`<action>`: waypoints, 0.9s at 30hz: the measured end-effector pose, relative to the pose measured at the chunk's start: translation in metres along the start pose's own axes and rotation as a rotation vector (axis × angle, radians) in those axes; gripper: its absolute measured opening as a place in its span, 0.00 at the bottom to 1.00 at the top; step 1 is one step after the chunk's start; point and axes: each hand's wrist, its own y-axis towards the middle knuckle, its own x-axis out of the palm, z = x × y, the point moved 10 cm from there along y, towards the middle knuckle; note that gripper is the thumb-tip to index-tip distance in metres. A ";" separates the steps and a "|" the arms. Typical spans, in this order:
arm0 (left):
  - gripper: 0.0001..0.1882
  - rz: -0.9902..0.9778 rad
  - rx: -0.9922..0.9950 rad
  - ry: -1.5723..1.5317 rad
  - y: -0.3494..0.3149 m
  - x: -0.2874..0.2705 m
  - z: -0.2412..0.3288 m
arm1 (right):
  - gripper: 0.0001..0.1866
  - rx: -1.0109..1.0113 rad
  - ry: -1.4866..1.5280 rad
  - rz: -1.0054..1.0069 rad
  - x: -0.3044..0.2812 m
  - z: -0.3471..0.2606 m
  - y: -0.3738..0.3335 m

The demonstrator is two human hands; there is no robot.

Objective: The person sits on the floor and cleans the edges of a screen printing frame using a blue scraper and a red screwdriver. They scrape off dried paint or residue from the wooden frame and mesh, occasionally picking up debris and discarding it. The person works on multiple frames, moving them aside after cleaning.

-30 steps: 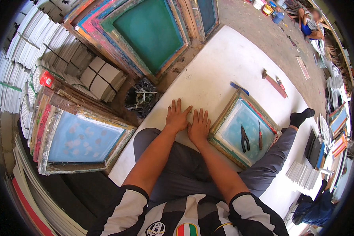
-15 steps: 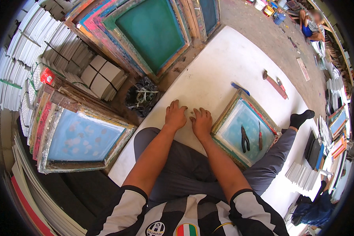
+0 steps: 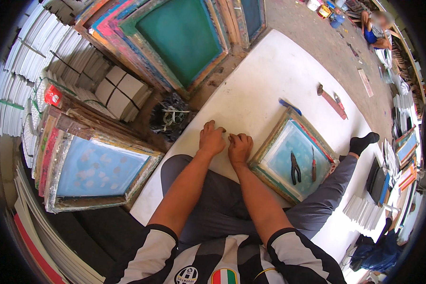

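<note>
On the white board (image 3: pixel 251 71), my left hand (image 3: pixel 211 139) rests palm down. Its fingers are slightly bent and apart, and I see nothing in them. Beside it on the right, my right hand (image 3: pixel 240 147) has its fingers curled and drawn together. Its thumb and forefinger come together at the board; whatever they hold, if anything, is too small to make out. A screen-printing frame (image 3: pixel 275 135) with pale blue mesh lies just right of that hand. Pliers (image 3: pixel 294 168) with dark handles and a red-handled screwdriver (image 3: pixel 313 163) lie on the mesh.
Beyond the frame are a blue pen-like tool (image 3: pixel 290 106), a hammer (image 3: pixel 331 102) and a red-and-silver tool (image 3: pixel 339 103). More screen frames (image 3: pixel 104 163) lean at left, near a black plastic bag (image 3: pixel 168 116). Paper stacks (image 3: pixel 38 47) stand behind. A person (image 3: pixel 377 33) sits far right.
My right hand has shifted slightly left and its fingers have curled in, over the small bits on the board. My left hand has barely moved.
</note>
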 end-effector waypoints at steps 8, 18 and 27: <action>0.20 0.062 -0.019 -0.096 -0.001 -0.003 -0.010 | 0.05 -0.136 -0.103 -0.005 0.007 -0.010 0.001; 0.17 0.298 -0.139 -0.522 0.001 -0.031 -0.037 | 0.04 -0.160 -0.226 -0.162 0.014 -0.004 0.018; 0.19 0.518 -0.549 -1.416 -0.012 -0.013 -0.090 | 0.10 0.140 0.417 -0.322 0.022 -0.045 0.072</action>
